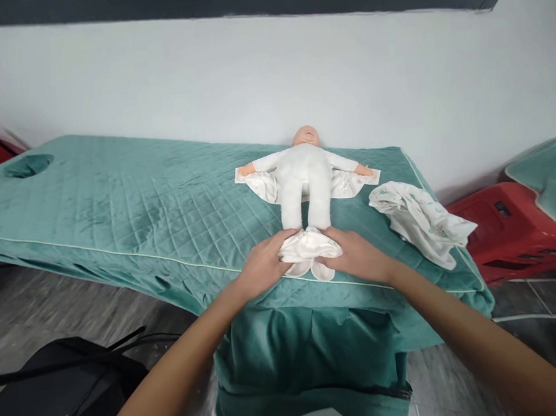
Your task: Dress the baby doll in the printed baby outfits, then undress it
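A baby doll (pixel 304 169) with a white cloth body lies on its back, head toward the wall and arms spread. Under its arms a pale printed baby garment (pixel 264 185) is laid out flat. Bunched white printed baby pants (pixel 310 245) surround the lower ends of the doll's legs, and the white feet show below. My left hand (pixel 265 262) grips the left side of the pants, thumb on top. On the opposite side my right hand (pixel 356 253) grips them the same way. The fingertips underneath are partly hidden.
The doll lies on a quilted green massage bed (pixel 164 196) against a white wall. A crumpled white printed cloth (pixel 422 218) rests at the bed's right end. Beyond it stands a red plastic stool (pixel 510 231). A black bag (pixel 58 397) is on the floor at left.
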`<act>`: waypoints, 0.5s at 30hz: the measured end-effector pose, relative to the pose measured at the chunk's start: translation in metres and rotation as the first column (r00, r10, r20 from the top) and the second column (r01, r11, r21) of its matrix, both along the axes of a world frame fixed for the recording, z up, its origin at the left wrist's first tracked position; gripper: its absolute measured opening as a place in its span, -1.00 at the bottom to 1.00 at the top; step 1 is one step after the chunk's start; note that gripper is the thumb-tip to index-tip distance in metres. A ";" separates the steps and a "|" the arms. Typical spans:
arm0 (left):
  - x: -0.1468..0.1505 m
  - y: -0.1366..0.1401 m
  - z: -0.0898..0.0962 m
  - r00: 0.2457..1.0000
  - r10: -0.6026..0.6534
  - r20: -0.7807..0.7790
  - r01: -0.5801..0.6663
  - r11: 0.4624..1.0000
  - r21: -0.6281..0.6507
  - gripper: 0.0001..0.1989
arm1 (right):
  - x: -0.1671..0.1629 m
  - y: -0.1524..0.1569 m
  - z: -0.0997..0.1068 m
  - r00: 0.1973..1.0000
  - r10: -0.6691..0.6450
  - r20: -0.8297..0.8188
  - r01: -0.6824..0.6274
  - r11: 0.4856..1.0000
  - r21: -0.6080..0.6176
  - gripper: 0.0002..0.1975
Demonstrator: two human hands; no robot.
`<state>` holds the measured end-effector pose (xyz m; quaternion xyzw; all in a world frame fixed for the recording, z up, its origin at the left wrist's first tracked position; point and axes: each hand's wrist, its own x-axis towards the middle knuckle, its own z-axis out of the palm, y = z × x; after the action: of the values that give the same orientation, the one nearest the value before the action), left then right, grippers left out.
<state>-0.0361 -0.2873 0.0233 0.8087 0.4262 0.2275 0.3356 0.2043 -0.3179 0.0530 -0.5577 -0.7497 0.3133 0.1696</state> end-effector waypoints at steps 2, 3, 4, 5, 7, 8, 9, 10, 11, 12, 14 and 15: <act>-0.004 -0.006 0.013 0.998 -0.021 0.059 0.027 0.995 -0.096 -0.46 | 0.000 -0.004 0.010 0.990 0.028 -0.138 -0.033 0.999 -0.037 -0.66; -0.006 -0.008 0.019 0.995 -0.021 0.103 0.036 0.988 -0.151 -0.50 | -0.001 -0.005 0.016 0.980 0.017 -0.200 -0.026 0.999 -0.044 -0.67; -0.007 -0.010 0.025 0.988 -0.012 0.152 0.044 0.976 -0.212 -0.55 | -0.002 -0.006 0.023 0.968 -0.002 -0.251 -0.007 0.999 -0.034 -0.69; -0.009 -0.012 0.031 0.979 0.009 0.206 0.048 0.961 -0.271 -0.60 | -0.004 -0.008 0.030 0.956 -0.019 -0.291 0.018 1.000 -0.007 -0.72; -0.011 -0.012 0.040 0.941 0.074 0.331 0.057 0.927 -0.370 -0.69 | -0.007 -0.014 0.050 0.938 -0.023 -0.345 0.061 0.993 0.102 -0.78; -0.012 -0.010 0.043 0.912 0.113 0.395 0.063 0.912 -0.406 -0.70 | -0.009 -0.020 0.061 0.934 -0.001 -0.357 0.066 0.983 0.171 -0.79; -0.012 -0.008 0.045 0.877 0.155 0.456 0.064 0.901 -0.430 -0.70 | -0.011 -0.027 0.073 0.933 0.034 -0.357 0.055 0.970 0.236 -0.77; -0.012 -0.004 0.047 0.837 0.196 0.510 0.059 0.895 -0.442 -0.69 | -0.013 -0.035 0.085 0.934 0.072 -0.349 0.033 0.957 0.287 -0.73; -0.012 0.000 0.048 0.795 0.236 0.559 0.044 0.897 -0.441 -0.67 | -0.016 -0.045 0.096 0.937 0.115 -0.329 -0.004 0.948 0.318 -0.66; -0.012 0.004 0.049 0.756 0.269 0.597 0.019 0.902 -0.431 -0.65 | -0.019 -0.056 0.106 0.939 0.155 -0.306 -0.048 0.942 0.331 -0.60; -0.012 0.015 0.050 0.687 0.311 0.657 -0.043 0.920 -0.390 -0.61 | -0.028 -0.076 0.116 0.913 0.238 -0.331 -0.083 0.903 0.421 -0.47; -0.011 0.019 0.051 0.656 0.317 0.685 -0.066 0.928 -0.366 -0.60 | -0.034 -0.086 0.116 0.893 0.265 -0.364 -0.076 0.885 0.459 -0.39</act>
<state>-0.0470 -0.2679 0.0741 0.5356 0.3695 0.4972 0.5739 0.1707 -0.4036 0.1690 -0.3564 -0.7937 0.2646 0.4160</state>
